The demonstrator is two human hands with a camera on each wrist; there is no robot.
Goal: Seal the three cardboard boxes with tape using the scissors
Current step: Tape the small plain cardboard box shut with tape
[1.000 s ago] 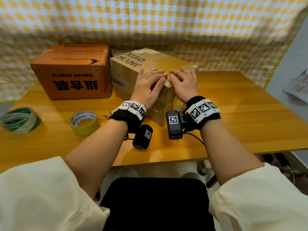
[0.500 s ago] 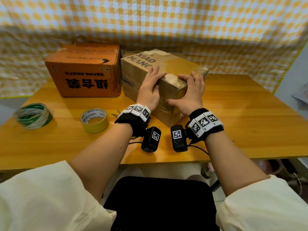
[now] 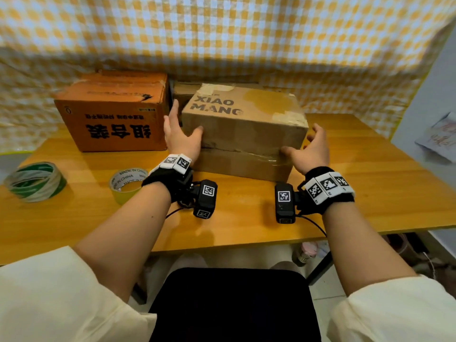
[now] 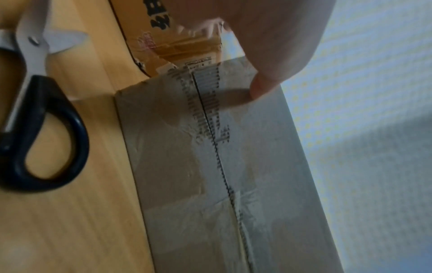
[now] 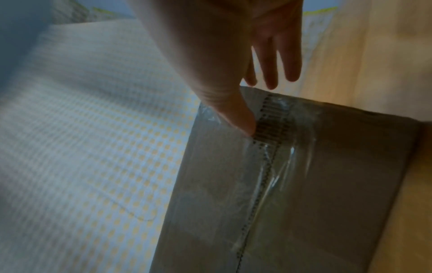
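The brown box (image 3: 244,127) lies on the tabletop (image 3: 370,169) with its taped seam facing the person, just beside the orange box (image 3: 111,112); a third box (image 3: 182,91) shows only as a corner behind them. The left hand (image 3: 181,137) is spread, with its thumb on the near face at the box's left end. The right hand (image 3: 312,150) is loosely spread at the right end, with its thumb on the clear tape (image 5: 278,147) by the seam and its fingers off the board.

The box looks stiff-walled and, judging by its shape alone, moderately light; its weight cannot be told. The slick tape gives poor purchase, so bare card at the two ends is the better hold.

Room is tight on the left, where the orange box nearly touches, and open on the right. The scissors (image 4: 30,103) lie near the left wrist, the yellow roll (image 3: 127,182) beside them, a green roll (image 3: 34,181) farther left.
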